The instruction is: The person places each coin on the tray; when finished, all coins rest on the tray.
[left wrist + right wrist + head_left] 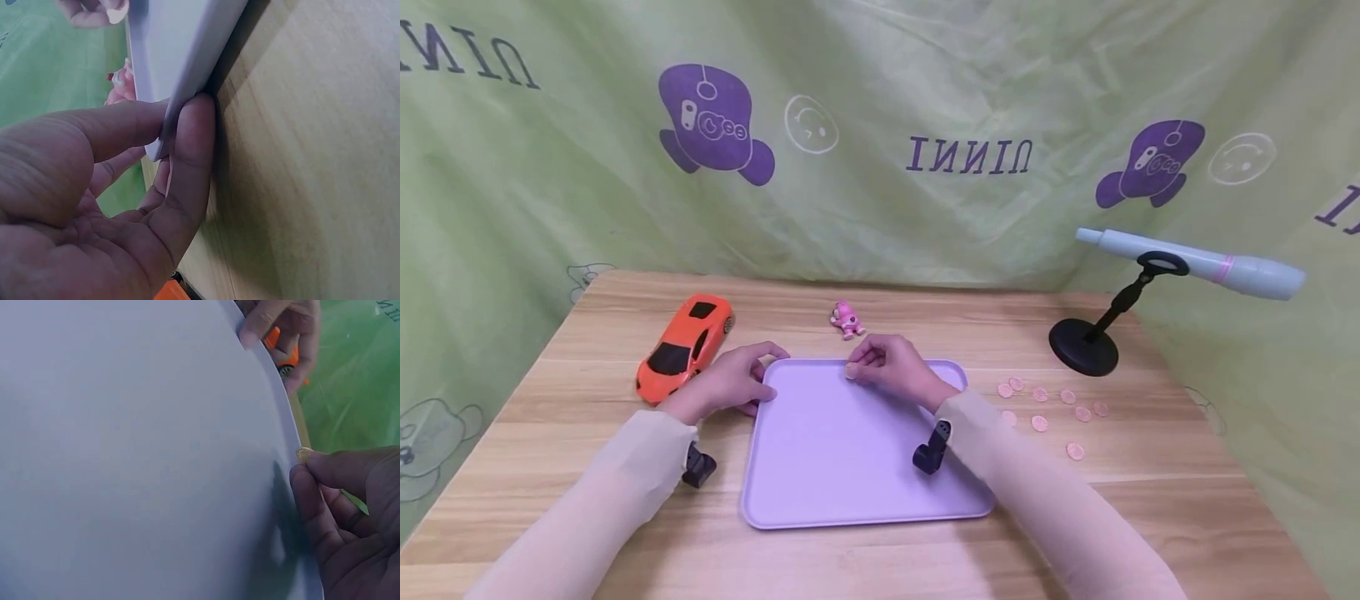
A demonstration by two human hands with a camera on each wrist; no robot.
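A lilac rectangular tray [850,454] lies in the middle of the table. At its far left corner my left hand [733,379] grips the rim. The left wrist view shows the thumb and a finger [195,134] pinching that edge from either side. Over the tray's far edge, my right hand [895,368] pinches a small round gold coin [304,454] between thumb and fingertip. Several pinkish coins [1040,423] are scattered on the table to the right of the tray.
An orange toy car [681,350] stands beside my left hand. Behind the tray is a small pink figurine [847,320]. A light-blue microphone [1195,260] sits on a black stand [1084,346] at the back right. A green cloth [865,217] hangs behind the table.
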